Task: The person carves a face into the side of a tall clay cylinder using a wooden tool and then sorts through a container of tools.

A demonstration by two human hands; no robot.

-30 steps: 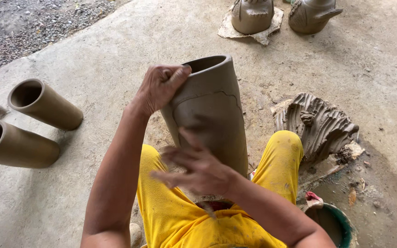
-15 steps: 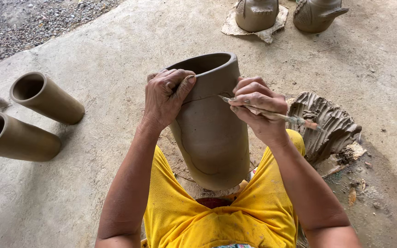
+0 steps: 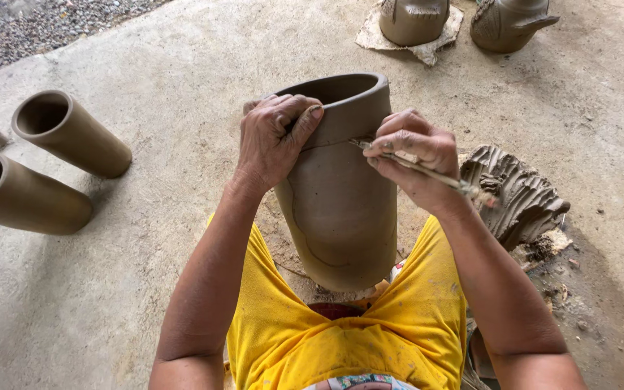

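While tilted between the knees on the concrete floor [image 3: 182, 65], unfired clay vessel [image 3: 337, 195], tall, with a raised collar at the rim. Left hand [image 3: 274, 137] clamps the collar. Right hand [image 3: 413, 155] pinches a thin wooden stick [image 3: 435, 173], tip at the collar seam. Step judged: trimming under the collar; continuing calls for turning the vessel. Ridged clay lump [image 3: 518, 191] crowds the right; clay cylinders [image 3: 70, 133] lie well apart left.

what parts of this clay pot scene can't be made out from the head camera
- Base of the clay pot: hidden by the yellow-clad legs.
- Tip of the thin stick in the right hand: too small.
- Pot's far rim: covered by the left hand.
- Two clay vessels: cut by top edge.
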